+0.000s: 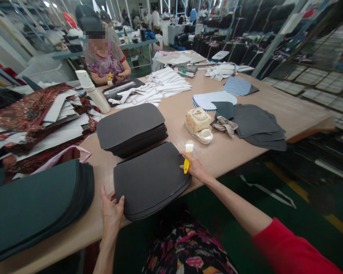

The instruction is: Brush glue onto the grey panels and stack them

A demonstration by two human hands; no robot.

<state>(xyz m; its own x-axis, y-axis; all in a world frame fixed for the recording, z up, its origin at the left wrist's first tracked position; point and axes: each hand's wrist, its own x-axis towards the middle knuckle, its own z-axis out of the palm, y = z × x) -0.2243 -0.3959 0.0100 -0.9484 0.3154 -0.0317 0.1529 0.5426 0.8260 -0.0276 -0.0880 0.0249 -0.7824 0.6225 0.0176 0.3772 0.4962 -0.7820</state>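
My right hand (pixel 194 167) is closed around a brush with a yellow handle (pixel 186 166) and white bristles pointing away from me. Its fingers also rest at the right edge of a stack of dark grey panels (pixel 151 175) with rounded corners. At the stack's lower left edge is my left hand (pixel 112 209), its thumb against the panels and its fingers apart, with nothing seen gripped. A second stack of grey panels (pixel 131 125) lies just behind. To the right stand a crusted, cream-coloured container (pixel 198 118) and a crumpled rag (pixel 225 126).
Dark green panels (pixel 31 205) are stacked at the left, below patterned fabric pieces (pixel 31 114). More grey panels (pixel 257 121) and blue-striped pieces (pixel 214 99) lie right. White strips (pixel 165 85) cover the table's far part, where a co-worker (pixel 105 61) works. The table edge runs close to me.
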